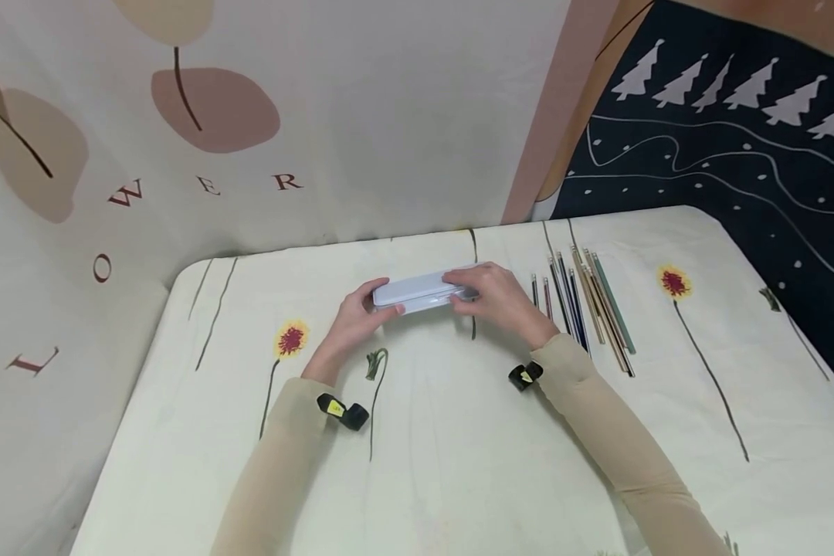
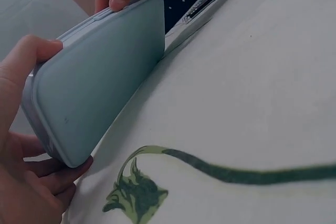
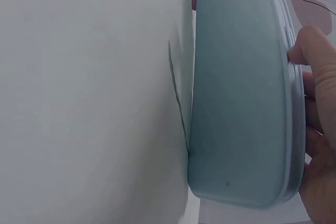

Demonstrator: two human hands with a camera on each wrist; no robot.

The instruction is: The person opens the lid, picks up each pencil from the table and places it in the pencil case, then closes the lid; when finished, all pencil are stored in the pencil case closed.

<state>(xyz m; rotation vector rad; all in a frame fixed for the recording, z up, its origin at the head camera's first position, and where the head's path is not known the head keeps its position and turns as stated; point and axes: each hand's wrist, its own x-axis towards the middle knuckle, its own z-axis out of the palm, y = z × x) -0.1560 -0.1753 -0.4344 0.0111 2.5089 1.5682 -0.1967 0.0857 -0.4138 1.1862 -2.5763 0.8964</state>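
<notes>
- Both hands grip the pale blue, hard, rounded-rectangular case [image 1: 411, 289]: the left hand [image 1: 354, 320] pinches its left end, the right hand [image 1: 496, 300] its right part.
- The case is tilted at the far middle of the white, flower-printed cloth-covered counter [image 1: 445, 432]; whether it touches is unclear.
- Done: it is in hand; its lid looks closed, its contents hidden.
- Outstanding: the slender dark, tan and green pencils [image 1: 606, 306] lie loose to its right, apparently untouched.

Head: right hand [image 1: 495, 297] partly hides case [image 1: 410, 289] right end, plus lower ends of leftmost pencils [image 1: 534, 289]. Sleeves [image 1: 605, 421] cut at bottom. Left wrist: left hand [image 2: 29, 184] cropped at left. Right wrist: case cropped at top.
</notes>
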